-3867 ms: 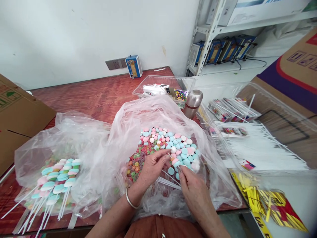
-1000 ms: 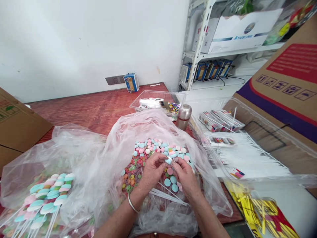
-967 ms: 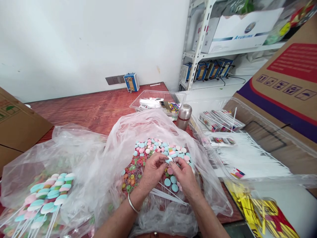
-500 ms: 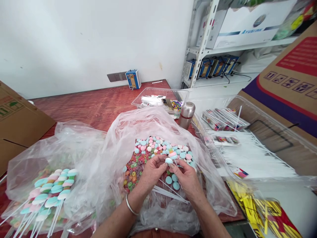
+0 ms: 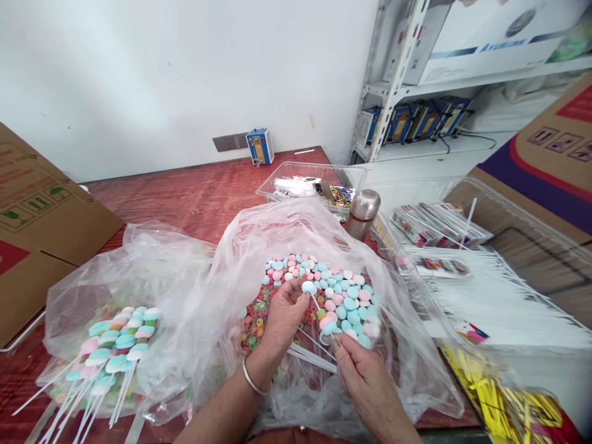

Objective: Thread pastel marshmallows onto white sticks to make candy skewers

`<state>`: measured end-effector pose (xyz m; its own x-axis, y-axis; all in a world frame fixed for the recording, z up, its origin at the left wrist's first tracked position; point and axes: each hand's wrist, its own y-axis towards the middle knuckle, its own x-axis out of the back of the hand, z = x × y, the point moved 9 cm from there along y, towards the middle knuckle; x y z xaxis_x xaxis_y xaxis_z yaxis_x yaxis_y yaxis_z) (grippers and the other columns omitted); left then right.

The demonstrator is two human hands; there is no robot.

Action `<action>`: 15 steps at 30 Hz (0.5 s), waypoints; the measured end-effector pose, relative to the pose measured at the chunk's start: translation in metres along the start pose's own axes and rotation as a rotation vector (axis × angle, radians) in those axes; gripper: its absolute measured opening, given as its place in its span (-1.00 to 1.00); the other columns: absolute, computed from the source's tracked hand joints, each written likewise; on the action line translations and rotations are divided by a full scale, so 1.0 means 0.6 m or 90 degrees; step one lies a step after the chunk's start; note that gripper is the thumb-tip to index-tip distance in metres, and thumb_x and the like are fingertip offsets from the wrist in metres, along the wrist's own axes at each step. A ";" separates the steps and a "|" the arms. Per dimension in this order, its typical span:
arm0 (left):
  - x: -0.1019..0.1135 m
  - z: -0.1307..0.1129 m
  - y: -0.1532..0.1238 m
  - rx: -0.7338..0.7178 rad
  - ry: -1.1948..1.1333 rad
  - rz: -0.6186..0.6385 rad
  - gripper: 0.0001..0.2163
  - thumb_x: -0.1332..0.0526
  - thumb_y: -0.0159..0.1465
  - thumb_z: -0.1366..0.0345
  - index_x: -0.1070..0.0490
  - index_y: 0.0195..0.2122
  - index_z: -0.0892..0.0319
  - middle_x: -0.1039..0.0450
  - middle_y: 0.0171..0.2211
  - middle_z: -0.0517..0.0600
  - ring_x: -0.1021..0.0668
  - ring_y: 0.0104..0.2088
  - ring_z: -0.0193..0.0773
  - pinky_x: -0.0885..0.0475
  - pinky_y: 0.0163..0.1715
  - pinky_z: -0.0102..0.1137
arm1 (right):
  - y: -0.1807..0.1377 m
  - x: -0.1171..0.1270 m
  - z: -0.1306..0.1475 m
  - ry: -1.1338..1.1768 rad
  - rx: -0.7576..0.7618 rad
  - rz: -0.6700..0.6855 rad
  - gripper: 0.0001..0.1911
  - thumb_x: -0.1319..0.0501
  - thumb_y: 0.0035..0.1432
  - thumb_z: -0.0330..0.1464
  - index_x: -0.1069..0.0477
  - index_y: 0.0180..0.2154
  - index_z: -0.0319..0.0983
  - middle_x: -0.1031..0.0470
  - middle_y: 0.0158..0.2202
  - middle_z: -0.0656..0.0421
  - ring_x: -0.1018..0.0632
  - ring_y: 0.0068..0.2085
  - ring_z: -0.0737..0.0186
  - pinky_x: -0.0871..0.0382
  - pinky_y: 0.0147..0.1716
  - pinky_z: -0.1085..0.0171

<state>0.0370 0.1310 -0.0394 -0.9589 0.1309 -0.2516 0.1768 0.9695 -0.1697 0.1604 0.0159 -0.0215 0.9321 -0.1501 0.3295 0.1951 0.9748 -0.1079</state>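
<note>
My left hand [image 5: 283, 314] is closed on a thin white stick [image 5: 316, 302] that carries a pale blue candy disc [image 5: 308, 287] at its tip, held over an open clear plastic bag [image 5: 296, 225]. Inside the bag lie pink, blue and white candy discs [image 5: 345, 296], small coloured ring candies [image 5: 255, 317] and loose white sticks [image 5: 309, 356]. My right hand [image 5: 365, 376] is lower right, its fingertips pinching at a pink and blue candy [image 5: 326, 325] in the pile. A silver bangle circles my left wrist.
A second plastic bag [image 5: 92, 296] at left holds finished candy skewers [image 5: 118, 339]. A cardboard box [image 5: 37, 216] stands far left. Behind are a clear tray [image 5: 319, 176] and a metal flask [image 5: 363, 213]. At right, a clear bin [image 5: 509, 216] holds white sticks [image 5: 485, 290].
The hands have parted: the left keeps the stick with one blue disc and lifted it slightly, while the right dropped down to the candy pile. The camera view shifted a little left.
</note>
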 end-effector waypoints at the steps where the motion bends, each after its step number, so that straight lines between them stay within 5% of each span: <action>1: -0.001 -0.002 -0.001 -0.002 0.007 0.001 -0.72 -0.35 0.13 0.22 -0.47 -0.16 0.21 -0.59 -0.29 0.01 -0.60 -0.24 -0.25 -0.47 -0.21 -0.40 | 0.001 -0.001 -0.002 0.003 -0.003 -0.005 -0.62 -0.02 0.27 -0.11 -0.37 -0.47 -0.17 -0.23 -0.64 0.29 -0.26 -0.55 0.28 -0.10 -0.55 0.34; 15: -0.018 -0.013 -0.010 -0.051 0.089 0.021 -0.75 -0.32 0.12 0.27 -0.44 -0.18 0.19 -0.59 -0.27 0.03 -0.59 -0.27 -0.25 -0.46 -0.24 -0.40 | 0.005 -0.012 -0.008 0.044 -0.040 -0.024 -0.59 -0.03 0.23 -0.06 -0.36 -0.52 -0.14 -0.18 -0.73 0.30 -0.29 -0.61 0.25 -0.14 -0.62 0.33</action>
<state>0.0443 0.1253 -0.0282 -0.9752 0.1857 -0.1206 0.1966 0.9767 -0.0861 0.1558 0.0188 -0.0289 0.9425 -0.1991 0.2685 0.2466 0.9564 -0.1566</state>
